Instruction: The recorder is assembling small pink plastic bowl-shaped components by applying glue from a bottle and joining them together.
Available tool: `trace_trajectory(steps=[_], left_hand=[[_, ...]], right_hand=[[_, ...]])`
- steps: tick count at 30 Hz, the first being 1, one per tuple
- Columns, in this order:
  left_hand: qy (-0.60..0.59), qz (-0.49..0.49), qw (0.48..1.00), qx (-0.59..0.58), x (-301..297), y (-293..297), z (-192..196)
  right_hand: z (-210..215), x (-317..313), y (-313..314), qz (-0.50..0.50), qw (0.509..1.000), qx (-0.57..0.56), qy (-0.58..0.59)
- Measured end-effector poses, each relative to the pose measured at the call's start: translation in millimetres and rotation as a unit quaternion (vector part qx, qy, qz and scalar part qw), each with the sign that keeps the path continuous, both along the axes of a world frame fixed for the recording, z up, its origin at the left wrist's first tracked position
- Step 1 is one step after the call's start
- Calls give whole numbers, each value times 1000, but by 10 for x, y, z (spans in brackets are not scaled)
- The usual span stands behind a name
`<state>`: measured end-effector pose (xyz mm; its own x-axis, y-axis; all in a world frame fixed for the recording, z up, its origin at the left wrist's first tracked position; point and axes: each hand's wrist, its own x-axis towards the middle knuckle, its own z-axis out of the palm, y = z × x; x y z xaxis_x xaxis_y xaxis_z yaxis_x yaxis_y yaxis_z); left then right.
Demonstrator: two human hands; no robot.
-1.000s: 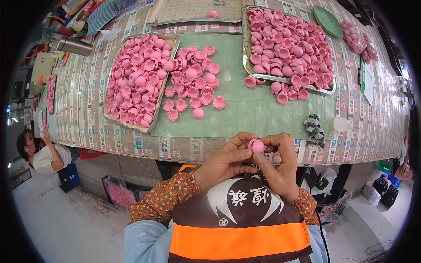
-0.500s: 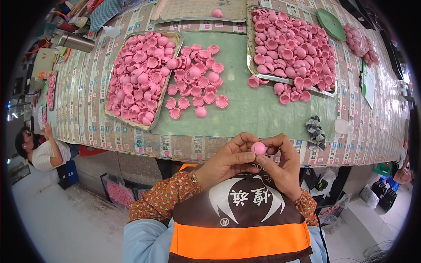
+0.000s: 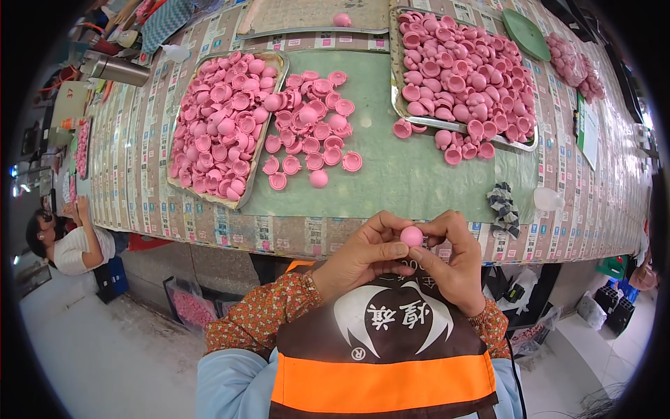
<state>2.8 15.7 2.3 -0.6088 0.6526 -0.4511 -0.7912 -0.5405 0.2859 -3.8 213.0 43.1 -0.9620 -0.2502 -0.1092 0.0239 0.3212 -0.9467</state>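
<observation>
Head view, one entry: both hands raised close to the chest, just short of the near table edge (image 3: 230, 234). Left hand (image 3: 363, 255) and right hand (image 3: 453, 262) meet fingertip to fingertip, together pinching a single small pink round piece (image 3: 412, 236) between thumbs and forefingers; both are closed on it, neither resting on the table. Whether this piece is one cap or two halves pressed together cannot be told at this size. Progress, judged from the lay of things: work looks well short of finished, since most stock lies untouched beyond the hands. Containers: ahead and to the left of the hands, a metal tray (image 3: 273, 112) heaped with pink caps (image 3: 223, 126), some dome-up and some hollow-up; just beside it, straight ahead of the hands, a loose cluster of similar caps (image 3: 314, 126) on the green mat (image 3: 412, 174), outside any tray. Ahead and to the right, a second metal tray (image 3: 395, 63) filled with more pink pieces (image 3: 467, 70), a few spilled (image 3: 453, 143) over its near edge onto the mat. Farther right, a green round lid (image 3: 525, 33) and a small separate pink pile (image 3: 576, 66). Near the right hand, a folded dark checked cloth (image 3: 501, 202) and a small clear cup (image 3: 548, 200). Far left, a steel flask (image 3: 115, 68). Another person (image 3: 66, 241) sits well off to the left, below table level.
</observation>
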Motion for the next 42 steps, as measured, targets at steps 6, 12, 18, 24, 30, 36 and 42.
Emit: trace_trajectory(steps=[6,12,18,24,30,36,42], left_hand=[[21,-12,999,-43,-46,-9,79],[25,36,999,-3,-74,-37,151],[54,52,997,31,-53,-24,74],[221,35,969,-107,-44,-64,-7],[267,39,949,-162,-35,-28,0],[261,34,954,-147,-18,-44,-50],[234,34,963,-132,-25,-51,-51]], right_hand=[[166,-113,-47,68,947,218,225],[114,-93,-115,-12,968,153,198],[-43,-49,-111,-31,970,123,206],[-17,-53,-79,-5,972,121,203],[-101,-73,-67,17,970,88,227],[-109,-82,-53,44,970,72,229],[-160,-49,-81,29,959,109,259]])
